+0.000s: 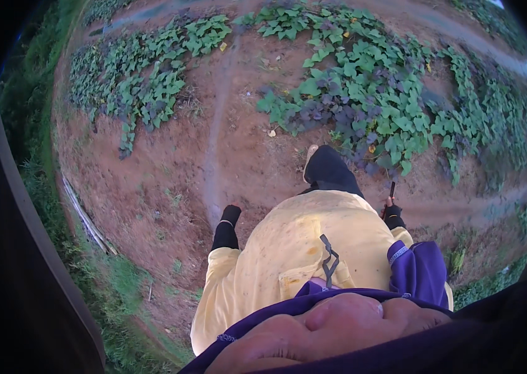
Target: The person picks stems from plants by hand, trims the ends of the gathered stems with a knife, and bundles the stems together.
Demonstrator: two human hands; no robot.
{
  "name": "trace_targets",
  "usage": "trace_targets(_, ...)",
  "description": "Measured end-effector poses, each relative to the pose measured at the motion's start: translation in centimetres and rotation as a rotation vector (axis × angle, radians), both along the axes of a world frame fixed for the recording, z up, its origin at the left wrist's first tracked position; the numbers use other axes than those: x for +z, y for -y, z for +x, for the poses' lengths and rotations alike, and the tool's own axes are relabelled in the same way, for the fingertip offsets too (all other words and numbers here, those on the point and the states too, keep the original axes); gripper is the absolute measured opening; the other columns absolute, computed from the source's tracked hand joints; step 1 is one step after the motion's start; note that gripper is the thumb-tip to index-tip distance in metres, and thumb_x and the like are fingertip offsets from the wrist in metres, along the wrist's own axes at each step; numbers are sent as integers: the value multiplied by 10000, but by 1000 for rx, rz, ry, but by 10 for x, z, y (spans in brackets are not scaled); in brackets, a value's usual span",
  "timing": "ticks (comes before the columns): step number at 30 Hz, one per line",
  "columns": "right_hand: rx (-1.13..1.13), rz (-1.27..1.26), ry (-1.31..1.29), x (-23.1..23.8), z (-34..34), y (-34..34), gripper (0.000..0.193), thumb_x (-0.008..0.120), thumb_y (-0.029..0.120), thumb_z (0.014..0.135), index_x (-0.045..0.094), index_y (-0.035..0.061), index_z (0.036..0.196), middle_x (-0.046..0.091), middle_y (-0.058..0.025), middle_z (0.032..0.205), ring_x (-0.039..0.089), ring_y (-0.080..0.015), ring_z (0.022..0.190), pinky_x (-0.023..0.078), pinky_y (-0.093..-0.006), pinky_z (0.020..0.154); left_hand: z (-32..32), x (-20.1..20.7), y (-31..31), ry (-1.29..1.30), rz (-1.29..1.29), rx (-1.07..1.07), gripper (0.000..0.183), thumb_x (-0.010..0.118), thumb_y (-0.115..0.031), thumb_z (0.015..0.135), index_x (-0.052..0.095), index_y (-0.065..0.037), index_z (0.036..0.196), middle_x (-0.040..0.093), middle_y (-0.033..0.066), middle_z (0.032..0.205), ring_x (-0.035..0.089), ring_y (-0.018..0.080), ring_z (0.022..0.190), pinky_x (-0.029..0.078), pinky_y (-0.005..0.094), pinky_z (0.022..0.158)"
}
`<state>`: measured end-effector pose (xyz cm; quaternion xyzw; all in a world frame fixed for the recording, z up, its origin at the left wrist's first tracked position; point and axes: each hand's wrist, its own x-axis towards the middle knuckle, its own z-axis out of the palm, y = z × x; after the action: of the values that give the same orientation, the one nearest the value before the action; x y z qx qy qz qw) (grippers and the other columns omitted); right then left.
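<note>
My left hand, in a black covering, hangs at my left side above the bare reddish soil. Its fingers are too dark and small to make out, and I see nothing held in it. On my other side, my right hand, in black with bare fingertips, is closed around a small tool. A thin dark end of the tool points forward, and a bit of orange-red shows near my fingers. What kind of tool it is cannot be told. The nearest plants to it are leafy green and purple vines.
One dark-trousered leg is forward on the soil. Another vine bed lies ahead left, with a narrow pale line along the soil between the beds. Pale poles lie at the left, beside tall grass.
</note>
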<state>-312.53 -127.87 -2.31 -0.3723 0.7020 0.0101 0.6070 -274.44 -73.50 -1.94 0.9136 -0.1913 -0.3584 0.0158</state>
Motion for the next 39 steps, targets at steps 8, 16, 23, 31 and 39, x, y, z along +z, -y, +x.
trace_targets(8,92,-15,35,-19,172,84,407,680,515,801,510,148,755,448,-25,511,434,-211,363,357,-363,356,140,21,48,-294,-550,846,605,681,-234,819,460,-62,1354,645,58,1126,603,194,1025,481,344,885)
trace_targets(16,599,-143,173,47,437,117,329,721,312,791,532,108,965,503,-24,575,496,-159,416,378,-316,357,162,64,42,-352,-18,554,592,646,-309,804,506,7,1285,639,179,1132,616,250,1039,468,368,918)
trace_targets(23,822,-252,174,92,583,136,340,689,290,820,542,100,1060,514,-15,595,492,-137,428,378,-296,375,283,67,21,-355,64,462,568,642,-319,804,529,-1,1261,638,185,1129,617,267,1037,470,378,916)
trace_targets(31,156,-319,72,48,532,90,304,649,333,860,547,92,1015,512,-29,552,502,-156,409,389,-315,370,564,67,23,-273,198,158,542,638,-330,804,554,-9,1233,637,192,1125,618,287,1035,471,389,914)
trace_targets(39,157,-127,-367,-21,483,-37,467,595,542,848,603,76,868,536,-85,553,539,-229,399,416,-369,375,898,140,113,63,-270,786,258,537,-282,879,574,-221,1127,465,27,660,473,176,550,358,389,457)
